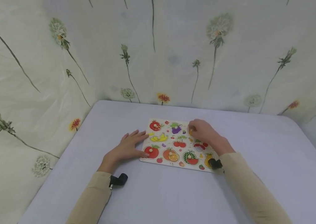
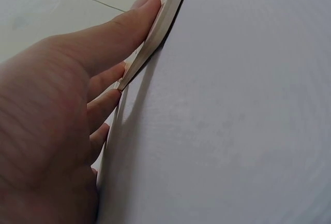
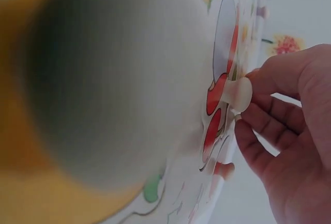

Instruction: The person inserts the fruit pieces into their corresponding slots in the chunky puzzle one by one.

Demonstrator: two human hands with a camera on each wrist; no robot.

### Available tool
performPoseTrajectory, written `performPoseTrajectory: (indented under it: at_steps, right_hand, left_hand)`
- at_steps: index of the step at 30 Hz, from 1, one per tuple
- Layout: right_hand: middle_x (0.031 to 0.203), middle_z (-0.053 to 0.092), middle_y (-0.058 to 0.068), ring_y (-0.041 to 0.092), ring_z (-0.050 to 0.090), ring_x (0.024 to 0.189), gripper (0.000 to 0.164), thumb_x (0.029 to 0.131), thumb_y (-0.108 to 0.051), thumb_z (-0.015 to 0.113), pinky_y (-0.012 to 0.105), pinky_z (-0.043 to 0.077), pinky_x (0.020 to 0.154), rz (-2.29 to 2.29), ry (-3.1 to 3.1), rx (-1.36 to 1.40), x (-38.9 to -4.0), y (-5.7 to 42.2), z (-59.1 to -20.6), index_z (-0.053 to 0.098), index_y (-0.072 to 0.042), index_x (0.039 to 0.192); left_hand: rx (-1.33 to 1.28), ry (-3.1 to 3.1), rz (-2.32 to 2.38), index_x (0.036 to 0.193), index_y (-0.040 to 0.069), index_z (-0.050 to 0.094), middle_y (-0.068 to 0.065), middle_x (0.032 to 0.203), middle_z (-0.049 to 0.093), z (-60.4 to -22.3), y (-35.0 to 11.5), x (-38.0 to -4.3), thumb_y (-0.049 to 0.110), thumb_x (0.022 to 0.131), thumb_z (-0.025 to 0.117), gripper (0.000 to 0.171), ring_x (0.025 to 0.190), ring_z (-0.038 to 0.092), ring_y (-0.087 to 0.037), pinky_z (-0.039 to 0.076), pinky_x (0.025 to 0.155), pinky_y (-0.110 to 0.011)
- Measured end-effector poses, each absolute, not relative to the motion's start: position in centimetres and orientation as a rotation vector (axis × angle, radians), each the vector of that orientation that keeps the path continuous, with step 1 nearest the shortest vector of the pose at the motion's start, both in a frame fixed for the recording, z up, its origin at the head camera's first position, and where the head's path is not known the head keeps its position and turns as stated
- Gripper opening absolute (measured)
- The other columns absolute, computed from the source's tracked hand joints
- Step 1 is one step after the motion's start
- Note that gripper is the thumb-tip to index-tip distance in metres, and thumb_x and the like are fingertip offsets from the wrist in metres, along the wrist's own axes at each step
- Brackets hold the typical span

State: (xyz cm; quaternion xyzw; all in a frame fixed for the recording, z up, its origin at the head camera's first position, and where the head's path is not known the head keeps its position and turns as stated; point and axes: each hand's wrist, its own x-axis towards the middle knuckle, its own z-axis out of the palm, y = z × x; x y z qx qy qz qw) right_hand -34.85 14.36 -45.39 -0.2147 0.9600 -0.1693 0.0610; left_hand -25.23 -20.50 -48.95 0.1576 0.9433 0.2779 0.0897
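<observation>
A wooden fruit puzzle board (image 1: 144, 158) with knobbed pieces lies on the white table. My left hand (image 1: 127, 148) rests at its left edge, fingers spread, thumb beside the apple piece (image 1: 151, 151). In the left wrist view, the left fingers (image 2: 106, 105) lie along the board's side. My right hand (image 1: 204, 132) is over the upper right corner, fingertips curled at an orange-yellow fruit piece (image 1: 190, 131) and mostly covering it. In the right wrist view, the knob (image 3: 240, 94) of a red piece stands in front of those fingertips, hiding part of the grip.
Banana (image 1: 159, 137), grape (image 1: 176, 128), cherry (image 1: 179, 143), orange (image 1: 170, 155) and watermelon (image 1: 190, 157) pieces sit in the board. A black wrist camera (image 1: 215, 164) overlaps the yellow piece (image 1: 208, 159) at lower right. Flowered cloth (image 1: 174, 62) hangs behind the table (image 1: 152, 196).
</observation>
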Motion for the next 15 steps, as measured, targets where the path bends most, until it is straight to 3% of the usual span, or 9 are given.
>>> performPoseTrajectory:
  at_steps: [9,15]
  right_hand:
    - [0.122,0.064,0.010,0.028,0.056,0.111,0.034,0.093,-0.010,0.059,0.050,0.048,0.105,-0.578,2.889,-0.601,-34.1,14.1,-45.4,0.064,-0.008,0.127]
    - [0.133,0.061,0.014,0.033,0.054,0.125,0.039,0.094,-0.009,0.056,0.053,0.044,0.111,-0.567,2.871,-0.580,-33.7,13.8,-45.2,0.060,-0.006,0.133]
  left_hand:
    - [0.446,2.803,0.840,0.152,0.033,0.039,0.006,0.164,0.030,-48.7,-21.0,-25.3,0.056,0.076,0.076,0.088,0.157,0.011,-0.023,0.002,0.126,-0.055]
    - [0.443,2.812,0.823,0.153,0.033,0.038,0.006,0.165,0.028,-49.0,-21.2,-25.3,0.057,0.077,0.075,0.088,0.157,0.010,-0.023,0.003,0.126,-0.056]
